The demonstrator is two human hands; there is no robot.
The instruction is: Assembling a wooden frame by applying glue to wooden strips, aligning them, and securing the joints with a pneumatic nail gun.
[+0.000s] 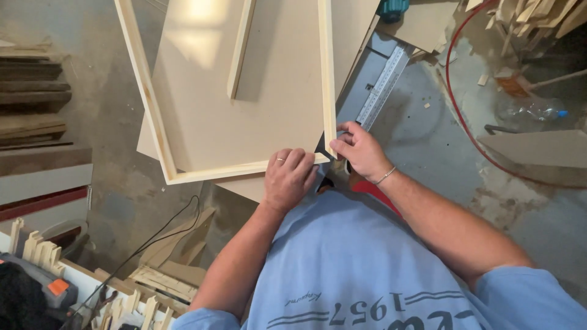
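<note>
the wooden frame (244, 91) lies flat on a pale board (257, 116), which rests on a workbench. the frame is rectangular; its long axis runs from the near edge of the board toward the far edge, tilted slightly to the left as seen from the head camera. the near short rail runs left to right just in front of the person, and the right long rail (327, 73) points away from the body. a loose wooden strip (240, 49) lies inside the frame, roughly parallel to the long rails.

the left hand (288, 177) rests on the near short rail close to the near right corner of the frame, fingers curled down over the rail; a ring shows on one finger. the right hand (361, 150) is at the same corner, fingertips pinched against the end of the right long rail; a bracelet sits on the wrist. the two hands are just beside each other.

a metal ruler (382, 85) lies on the bench beyond the right hand, running diagonally away to the right. a red cable (455, 104) curves across the floor at right, near a plastic bottle (532, 110).
</note>
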